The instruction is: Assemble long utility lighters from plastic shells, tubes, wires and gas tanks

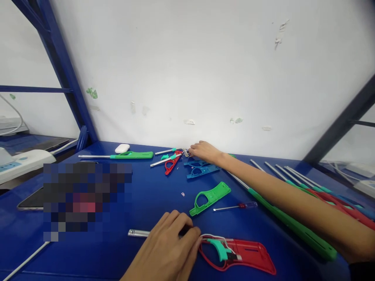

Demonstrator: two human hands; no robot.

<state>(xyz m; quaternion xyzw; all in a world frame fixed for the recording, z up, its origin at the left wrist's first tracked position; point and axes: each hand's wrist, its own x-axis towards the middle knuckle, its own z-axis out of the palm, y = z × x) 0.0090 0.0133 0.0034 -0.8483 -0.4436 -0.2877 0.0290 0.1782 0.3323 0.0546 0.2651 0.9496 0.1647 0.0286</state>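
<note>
My left hand [172,244] lies at the front of the blue table with its fingers curled over the neck of a red lighter shell [252,253]. The metal tube [137,233] sticks out to the left of the fingers. Inside the open shell show a teal trigger [219,249] and a white wire. Stretched to the table's back edge, my right hand [204,151] touches a heap of small parts [185,153]; its fingertips are too small to read. Blue shell halves [202,171] lie just in front of it, with a small red shell [172,163] to its left.
A green shell half [210,198] and a screwdriver [236,207] lie mid-table. A long green lighter [293,224] runs under my right arm, with several more lighters [331,197] beyond. Another green lighter [133,155] and a white case [122,148] sit back left.
</note>
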